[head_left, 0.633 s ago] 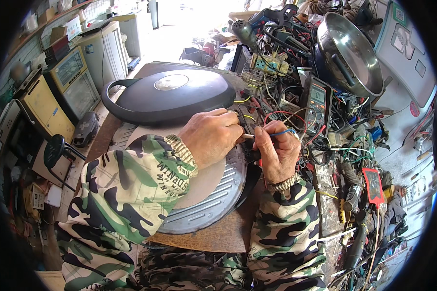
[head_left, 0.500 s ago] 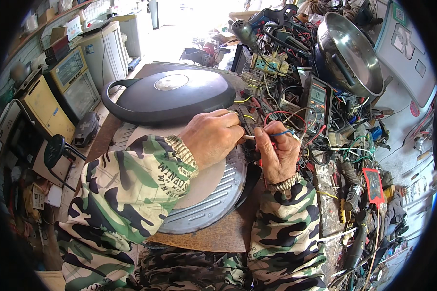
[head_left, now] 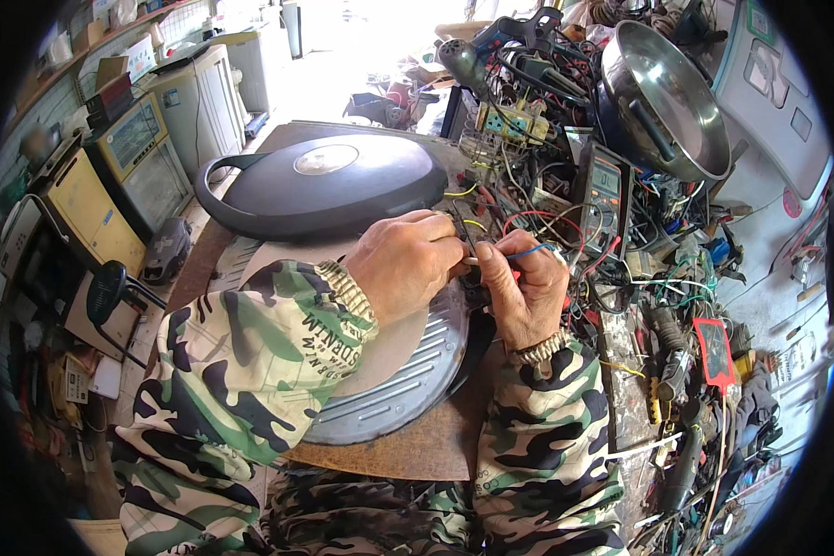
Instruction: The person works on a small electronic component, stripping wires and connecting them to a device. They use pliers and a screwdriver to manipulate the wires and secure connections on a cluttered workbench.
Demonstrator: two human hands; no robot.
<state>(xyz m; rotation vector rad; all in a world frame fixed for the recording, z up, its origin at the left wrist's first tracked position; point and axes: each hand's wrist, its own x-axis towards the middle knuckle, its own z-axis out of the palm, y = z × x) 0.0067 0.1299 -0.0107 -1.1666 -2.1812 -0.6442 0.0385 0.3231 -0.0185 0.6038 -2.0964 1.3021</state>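
My left hand (head_left: 406, 259) is closed, its fingertips pinched at the side of an opened electric griddle. My right hand (head_left: 525, 292) is closed too, with thumb and forefinger gripping a thin pale wire (head_left: 472, 261). That wire's other end runs to my left fingertips, which hide it. A blue wire (head_left: 530, 248) passes over the right forefinger. Under my left hand lie a tan round sheet (head_left: 389, 357) and the griddle's ribbed grey plate (head_left: 408, 394). Beyond them rests the dark oval lid (head_left: 334, 190) with a loop handle.
A multimeter (head_left: 604, 199) stands right of my hands amid tangled wires and tools. Behind it leans a steel pan (head_left: 681, 102). A red-framed piece (head_left: 713, 352) lies on the right. The wooden tabletop (head_left: 417, 454) ends just before my lap. Old appliances (head_left: 134, 139) line the left wall.
My right hand has shifted slightly left, its thumb now closer to my left fingertips. The left hand has hardly moved.
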